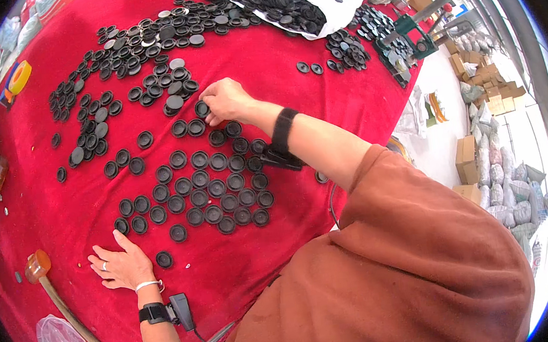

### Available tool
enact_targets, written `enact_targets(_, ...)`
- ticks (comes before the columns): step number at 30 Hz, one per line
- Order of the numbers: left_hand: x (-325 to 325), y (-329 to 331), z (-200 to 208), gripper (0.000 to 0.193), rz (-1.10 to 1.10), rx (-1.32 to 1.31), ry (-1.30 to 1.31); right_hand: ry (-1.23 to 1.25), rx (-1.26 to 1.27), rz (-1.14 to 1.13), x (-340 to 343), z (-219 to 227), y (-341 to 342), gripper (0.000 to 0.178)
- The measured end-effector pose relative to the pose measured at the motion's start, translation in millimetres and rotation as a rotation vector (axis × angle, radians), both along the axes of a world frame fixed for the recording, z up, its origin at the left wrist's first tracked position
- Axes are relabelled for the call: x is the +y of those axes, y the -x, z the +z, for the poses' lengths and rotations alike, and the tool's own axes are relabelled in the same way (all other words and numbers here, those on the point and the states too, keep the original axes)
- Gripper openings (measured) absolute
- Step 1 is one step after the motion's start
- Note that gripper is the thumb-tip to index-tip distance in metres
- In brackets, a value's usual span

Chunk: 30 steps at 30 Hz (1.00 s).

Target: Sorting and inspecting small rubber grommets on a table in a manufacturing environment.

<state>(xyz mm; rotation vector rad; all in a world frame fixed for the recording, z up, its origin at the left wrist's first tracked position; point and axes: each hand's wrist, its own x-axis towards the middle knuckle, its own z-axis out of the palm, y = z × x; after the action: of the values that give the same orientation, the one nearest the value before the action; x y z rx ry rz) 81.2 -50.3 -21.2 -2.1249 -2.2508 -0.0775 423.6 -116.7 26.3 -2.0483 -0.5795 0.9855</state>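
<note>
Two hands on black caps (191,178), right hand (225,100) fingertips hidden, left hand (122,265) flat

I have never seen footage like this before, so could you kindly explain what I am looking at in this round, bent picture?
The picture comes from a wide fisheye camera worn on a person's head, looking down at their own two hands, so straight edges curve near the rim. There is no machine here, just bare hands. The surface is a table covered in red cloth. Many small round black caps lie on it, some set out in neat rows, others in loose heaps farther away. The right hand reaches forward and its fingertips touch one cap at the edge of the rows; whether it grips it is hard to tell. The left hand rests flat and open on the cloth beside a single cap. A mallet lies at the left.
</note>
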Motion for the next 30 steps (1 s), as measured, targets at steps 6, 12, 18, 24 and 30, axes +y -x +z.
enact_targets(6, 1, 1, -2, 0.073, 0.010, 0.013, 0.012, 0.092, -0.925, 0.343, 5, -3, -10, 0.022)
enact_targets(12, -1, 0, -4, 0.073, 0.006, 0.030, -0.020, -0.128, -0.967, 0.607, 44, -5, 10, 0.020)
enact_targets(18, -1, 1, 1, 0.073, 0.010, 0.014, 0.013, -0.024, -0.515, 0.294, 11, 16, -19, 0.028)
enact_targets(24, 0, -1, -1, 0.073, 0.011, 0.037, 0.017, 0.184, -1.093, 0.350, -13, 10, -34, 0.025)
enact_targets(30, 1, -2, -2, 0.072, 0.001, 0.026, 0.015, -0.151, -1.375, 0.713, -39, -28, 17, 0.043)
